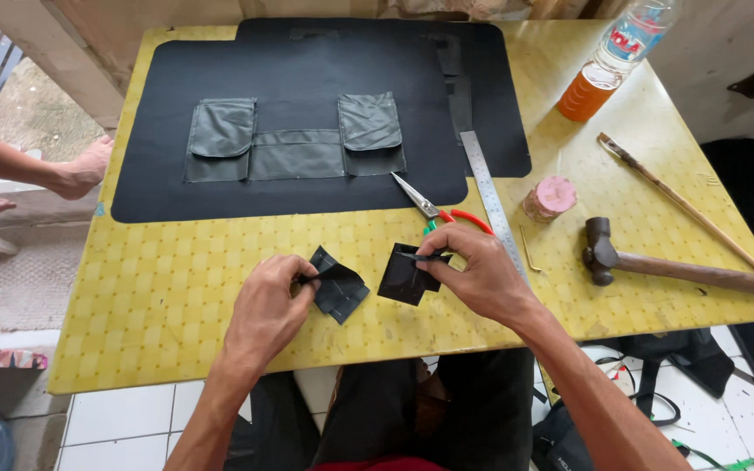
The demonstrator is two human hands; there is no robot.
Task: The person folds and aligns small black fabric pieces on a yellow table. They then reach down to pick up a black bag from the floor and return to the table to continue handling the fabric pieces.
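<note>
Seated at a yellow table (159, 288), the left hand (265, 310) pinches a folded black fabric piece (339, 288) while the right hand (473, 275) grips another black piece (403, 281); open scissors (429, 209) just beyond could nick reaching fingers.

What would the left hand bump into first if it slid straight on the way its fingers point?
Probably the black piece in the right hand: the left hand, pinching its own black piece, points rightward toward it, across a short bare stretch of table.

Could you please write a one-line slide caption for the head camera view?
Left hand and right hand each pinch a small black fabric piece over a yellow patterned table.
</note>
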